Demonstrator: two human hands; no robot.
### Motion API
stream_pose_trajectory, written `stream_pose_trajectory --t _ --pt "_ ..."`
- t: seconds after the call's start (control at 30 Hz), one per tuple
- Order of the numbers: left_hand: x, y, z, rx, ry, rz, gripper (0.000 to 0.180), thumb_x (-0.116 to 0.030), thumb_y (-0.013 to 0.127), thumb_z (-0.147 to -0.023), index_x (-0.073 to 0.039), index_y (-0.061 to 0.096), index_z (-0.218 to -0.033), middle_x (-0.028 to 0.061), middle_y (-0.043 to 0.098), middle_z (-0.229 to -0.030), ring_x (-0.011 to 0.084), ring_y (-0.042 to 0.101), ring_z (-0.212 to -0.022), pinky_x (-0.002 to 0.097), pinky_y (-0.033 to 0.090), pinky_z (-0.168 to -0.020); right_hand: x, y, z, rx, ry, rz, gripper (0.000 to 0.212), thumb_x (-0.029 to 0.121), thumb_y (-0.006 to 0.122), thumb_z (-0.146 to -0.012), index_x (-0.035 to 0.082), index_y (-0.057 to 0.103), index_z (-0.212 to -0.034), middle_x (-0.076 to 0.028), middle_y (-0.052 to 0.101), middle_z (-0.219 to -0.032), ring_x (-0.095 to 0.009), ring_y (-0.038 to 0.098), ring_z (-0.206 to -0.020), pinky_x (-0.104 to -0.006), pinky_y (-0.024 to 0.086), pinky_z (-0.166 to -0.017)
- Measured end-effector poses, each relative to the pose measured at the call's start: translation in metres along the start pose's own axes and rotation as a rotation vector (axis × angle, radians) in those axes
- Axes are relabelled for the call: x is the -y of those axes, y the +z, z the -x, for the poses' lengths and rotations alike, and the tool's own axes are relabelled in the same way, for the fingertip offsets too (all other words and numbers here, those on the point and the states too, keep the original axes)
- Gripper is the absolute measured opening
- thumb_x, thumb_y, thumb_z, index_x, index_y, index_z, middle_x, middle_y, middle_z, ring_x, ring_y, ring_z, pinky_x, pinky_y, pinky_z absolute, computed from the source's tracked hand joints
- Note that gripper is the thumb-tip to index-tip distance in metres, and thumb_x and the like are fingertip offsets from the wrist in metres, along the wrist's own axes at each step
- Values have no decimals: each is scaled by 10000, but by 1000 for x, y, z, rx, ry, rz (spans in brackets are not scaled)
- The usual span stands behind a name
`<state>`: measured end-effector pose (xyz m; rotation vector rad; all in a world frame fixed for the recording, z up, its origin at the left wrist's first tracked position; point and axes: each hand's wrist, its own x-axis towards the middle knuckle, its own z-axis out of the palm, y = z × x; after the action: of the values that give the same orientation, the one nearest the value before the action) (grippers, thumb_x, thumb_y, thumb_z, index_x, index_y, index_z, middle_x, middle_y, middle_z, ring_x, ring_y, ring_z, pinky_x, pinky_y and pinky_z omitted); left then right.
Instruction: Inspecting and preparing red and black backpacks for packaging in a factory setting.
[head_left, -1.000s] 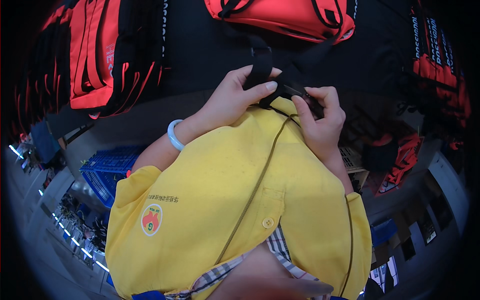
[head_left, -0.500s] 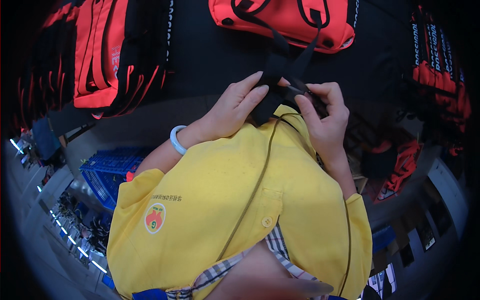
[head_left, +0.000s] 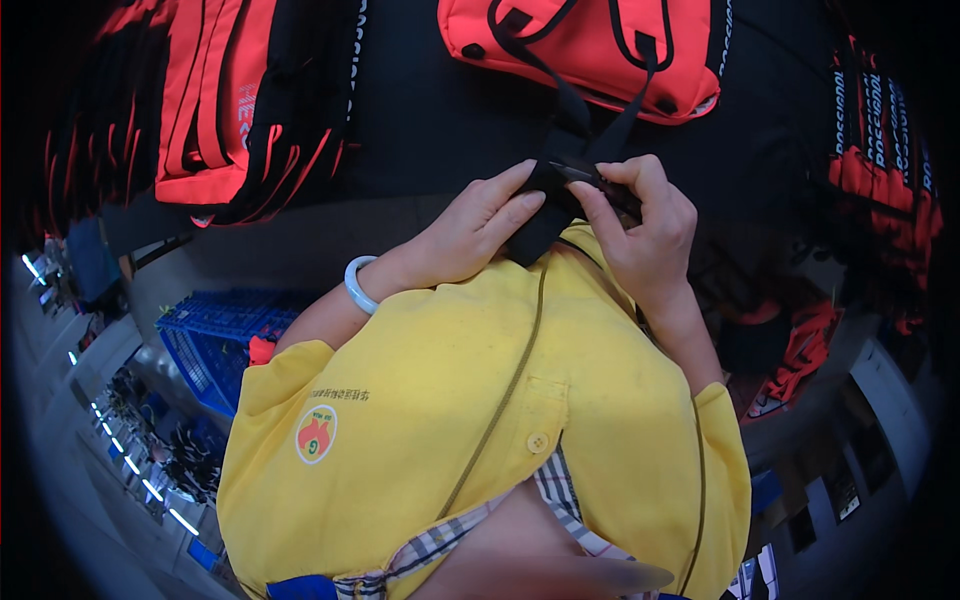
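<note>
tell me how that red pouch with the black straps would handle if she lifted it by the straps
The red pouch looks like soft fabric, so it would probably sag and swing rather than hold its shape. Its black straps bend loosely toward the left hand and right hand, so they are likely floppy. It appears flat, so probably light.

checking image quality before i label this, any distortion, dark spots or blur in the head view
Head view: strong fisheye bending, black vignette at the corners; the dark table top swallows detail, so the black strap buckle between left hand and right hand is hard to make out; the red bag and yellow shirt are bright and sharp.
</note>
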<state>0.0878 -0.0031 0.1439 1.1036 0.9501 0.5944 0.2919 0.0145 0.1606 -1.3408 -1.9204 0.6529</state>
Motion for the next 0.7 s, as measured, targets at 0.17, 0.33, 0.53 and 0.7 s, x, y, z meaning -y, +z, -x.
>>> stream_pose_trajectory --t 0.17,0.33,0.53,0.7 --pt "-1 -4 3 -8 30 -76 239 -156 468 -1012 9 515 -1177 119 606 -755 149 555 -644 274 433 -596 0 -1 -1 32 -36 4 253 170 804 -750 57 597 -839 -55 623 -684 -236 628 -581 -314 462 -523" --pt "-2 -3 3 -10 74 -70 227 -148 475 -1007 10 521 -1163 136 621 -776 183 583 -664 301 450 -618 -1 3 1 15 -8 -53 253 169 809 -746 54 602 -834 -59 613 -664 -227 617 -558 -308 451 -513" --pt "2 -5 7 -58 74 -13 235 -148 475 -1008 15 518 -1172 144 629 -803 193 602 -688 296 461 -639 2 6 -1 6 -20 -42 247 165 807 -753 52 602 -830 -58 609 -657 -218 608 -541 -304 442 -502" --pt "-1 -8 10 -59 84 -110 223 -132 477 -1005 12 522 -1169 138 616 -767 184 587 -654 298 454 -621 2 8 1 22 -33 -50 244 164 805 -755 51 601 -829 -56 609 -657 -220 598 -530 -307 437 -498"
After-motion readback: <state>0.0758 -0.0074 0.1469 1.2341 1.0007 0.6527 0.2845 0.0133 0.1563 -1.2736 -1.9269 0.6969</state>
